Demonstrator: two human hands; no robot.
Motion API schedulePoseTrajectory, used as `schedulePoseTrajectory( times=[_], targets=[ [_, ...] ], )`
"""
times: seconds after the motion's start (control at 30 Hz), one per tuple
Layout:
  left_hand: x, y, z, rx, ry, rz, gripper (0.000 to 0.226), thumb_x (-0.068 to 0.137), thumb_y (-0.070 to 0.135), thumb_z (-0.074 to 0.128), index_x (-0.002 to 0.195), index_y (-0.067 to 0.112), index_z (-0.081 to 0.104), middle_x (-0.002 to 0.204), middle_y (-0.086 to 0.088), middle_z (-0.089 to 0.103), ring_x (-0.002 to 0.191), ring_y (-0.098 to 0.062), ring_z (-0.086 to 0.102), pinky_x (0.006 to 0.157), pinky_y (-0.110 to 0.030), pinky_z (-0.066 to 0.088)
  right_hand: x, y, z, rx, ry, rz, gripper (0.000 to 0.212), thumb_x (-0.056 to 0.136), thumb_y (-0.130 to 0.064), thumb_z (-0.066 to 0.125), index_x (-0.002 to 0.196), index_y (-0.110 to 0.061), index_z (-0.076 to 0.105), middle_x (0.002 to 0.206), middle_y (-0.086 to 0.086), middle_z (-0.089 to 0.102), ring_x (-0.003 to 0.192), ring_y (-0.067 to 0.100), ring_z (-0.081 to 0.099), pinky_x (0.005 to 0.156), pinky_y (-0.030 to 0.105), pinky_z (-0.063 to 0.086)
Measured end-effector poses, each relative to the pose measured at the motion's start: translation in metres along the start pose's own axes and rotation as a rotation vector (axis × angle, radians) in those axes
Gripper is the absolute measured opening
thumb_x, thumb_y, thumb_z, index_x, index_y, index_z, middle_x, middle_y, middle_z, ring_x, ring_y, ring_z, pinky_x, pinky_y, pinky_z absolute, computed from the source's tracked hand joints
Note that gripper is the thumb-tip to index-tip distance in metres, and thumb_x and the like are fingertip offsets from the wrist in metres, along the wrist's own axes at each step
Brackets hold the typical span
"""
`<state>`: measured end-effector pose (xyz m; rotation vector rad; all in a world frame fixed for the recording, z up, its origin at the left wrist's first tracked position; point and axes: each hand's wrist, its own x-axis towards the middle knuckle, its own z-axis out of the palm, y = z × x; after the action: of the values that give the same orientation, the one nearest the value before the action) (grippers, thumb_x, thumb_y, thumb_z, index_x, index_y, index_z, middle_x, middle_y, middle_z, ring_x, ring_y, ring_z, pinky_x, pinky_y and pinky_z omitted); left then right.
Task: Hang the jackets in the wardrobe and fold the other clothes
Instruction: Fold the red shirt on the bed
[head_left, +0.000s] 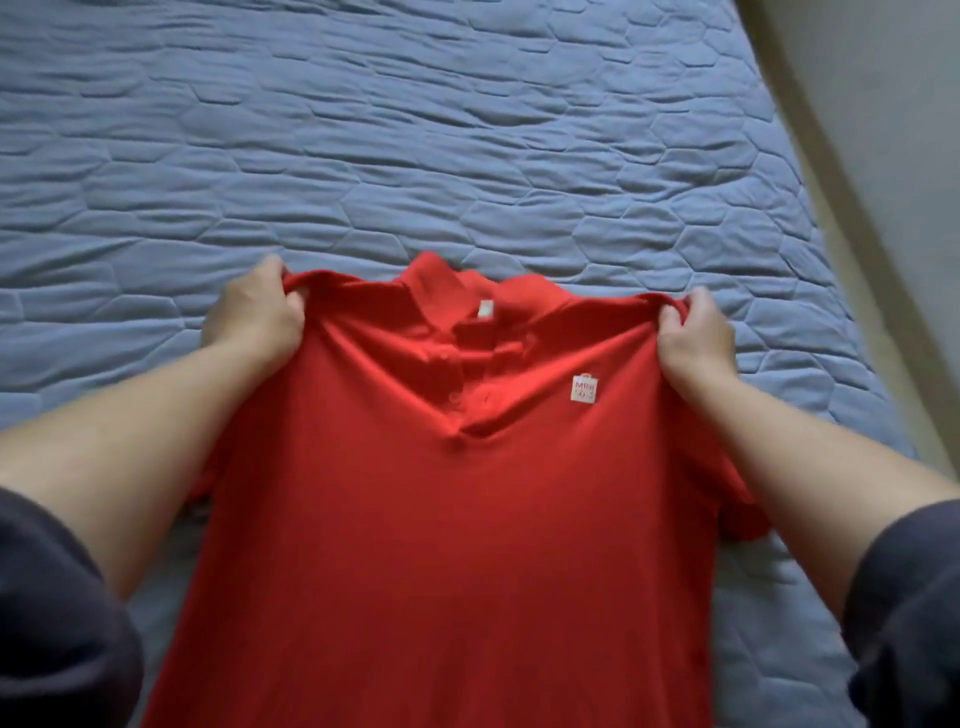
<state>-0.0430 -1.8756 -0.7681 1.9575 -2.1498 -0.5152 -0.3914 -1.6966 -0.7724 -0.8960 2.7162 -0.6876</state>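
Left hand (254, 312): fingers curled, pinching a fold of cloth at one shoulder seam of the red short-sleeved polo shirt (441, 519). Right hand (693, 338): fingers likewise curled, clamped on the opposite shoulder seam. Both forearms bare, dark sleeves (57, 613) pushed up near the elbows.

Red polo shirt: front side up, held stretched between the two hands, collar pointing away from the person, body trailing toward the lower edge of view. Button placket partly open; small white square logo patch (586, 387) on the chest; white neck label (485, 309) inside the collar.

Beneath: blue quilted bedspread (415, 130) with stitched hexagon pattern. Pale floor strip (883, 130) at upper right.
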Motion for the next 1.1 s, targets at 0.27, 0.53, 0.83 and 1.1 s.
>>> schedulePoseTrajectory(
  times=[0.27, 0.53, 0.83, 1.1],
  targets=[
    [-0.040, 0.016, 0.028, 0.298, 0.078, 0.409, 0.069, 0.090, 0.037, 0.050, 0.150, 0.015, 0.021, 0.158, -0.015, 0.012, 0.146, -0.030, 0.010, 0.113, -0.058, 0.005, -0.045, -0.015, 0.023, -0.503, -0.025, -0.464, 0.064, 0.089, -0.034, 0.051, 0.148, -0.021, 0.029, 0.158, 0.011, 0.019, 0.145, 0.031, 0.016, 0.111, 0.063, 0.009],
    [-0.056, 0.021, 0.046, 0.284, -0.111, 0.417, 0.058, 0.093, 0.044, 0.044, 0.144, 0.019, 0.031, 0.157, -0.012, 0.019, 0.146, -0.026, 0.014, 0.114, -0.056, 0.008, -0.070, -0.037, 0.060, -0.351, -0.264, -0.438, 0.056, 0.093, -0.054, 0.037, 0.143, -0.026, 0.035, 0.158, 0.005, 0.020, 0.147, 0.024, 0.014, 0.110, 0.066, 0.002],
    [0.002, 0.078, 0.036, 0.055, -0.274, 0.039, 0.035, 0.087, 0.049, 0.054, 0.112, 0.025, 0.060, 0.121, -0.007, 0.063, 0.121, -0.029, 0.052, 0.106, -0.049, 0.024, -0.008, -0.065, 0.041, 0.076, -0.672, 0.076, 0.026, 0.088, -0.034, 0.064, 0.093, -0.010, 0.060, 0.091, 0.015, 0.060, 0.082, 0.023, 0.056, 0.074, 0.030, 0.041],
    [0.007, 0.095, 0.015, 0.134, 0.101, 0.194, 0.030, 0.085, 0.036, 0.065, 0.108, 0.017, 0.063, 0.115, -0.016, 0.058, 0.114, -0.035, 0.052, 0.093, -0.046, 0.037, 0.011, -0.091, 0.013, 0.046, -0.128, -0.027, 0.024, 0.089, -0.030, 0.055, 0.105, -0.018, 0.068, 0.107, 0.010, 0.069, 0.105, 0.031, 0.061, 0.088, 0.035, 0.044]
  ],
)
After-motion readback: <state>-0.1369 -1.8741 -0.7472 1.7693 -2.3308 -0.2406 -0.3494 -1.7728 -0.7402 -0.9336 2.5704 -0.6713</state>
